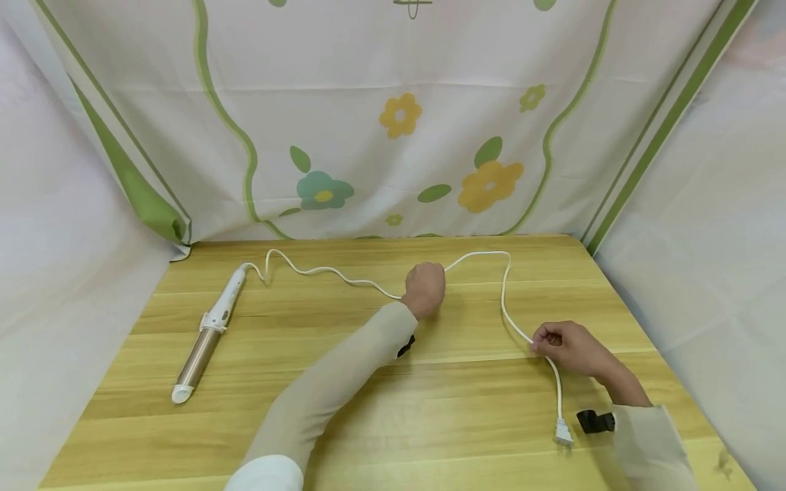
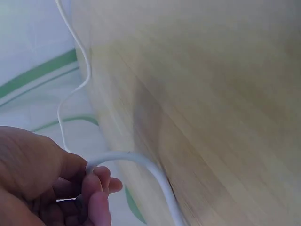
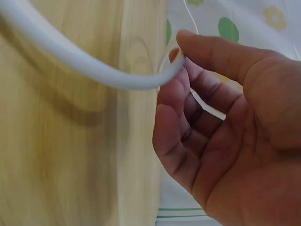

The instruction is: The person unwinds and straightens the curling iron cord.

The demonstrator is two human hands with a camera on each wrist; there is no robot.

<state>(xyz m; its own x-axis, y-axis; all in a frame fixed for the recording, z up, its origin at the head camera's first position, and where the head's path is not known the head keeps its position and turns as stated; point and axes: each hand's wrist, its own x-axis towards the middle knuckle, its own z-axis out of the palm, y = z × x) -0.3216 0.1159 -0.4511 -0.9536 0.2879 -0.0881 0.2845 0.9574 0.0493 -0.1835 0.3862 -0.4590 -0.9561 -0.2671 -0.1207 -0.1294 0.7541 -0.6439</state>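
Cord [image 1: 503, 300] runs white across the wooden table [image 1: 430, 423] — from the curling iron [image 1: 205, 335] at the far left, in loose waves toward the middle, then looping down to the plug [image 1: 562, 434] near your right forearm. Your left hand [image 1: 425, 289] sits at the middle of the table with its fingers curled around the cord; the left wrist view shows the cord [image 2: 141, 165] bending out from between the thumb and curled fingers [image 2: 96, 188]. Your right hand [image 1: 568, 348] has the cord pinched further along, between the loop and the plug — in the right wrist view the thumb and forefinger [image 3: 221, 54] close on the cord [image 3: 94, 70] while the other fingers stay loosely bent. Both hands hold the same cord, well apart from each other. The curling iron lies flat, its gold barrel pointing toward the near left edge, untouched by either hand. Behind the table hangs a flowered cloth [image 1: 399, 116].
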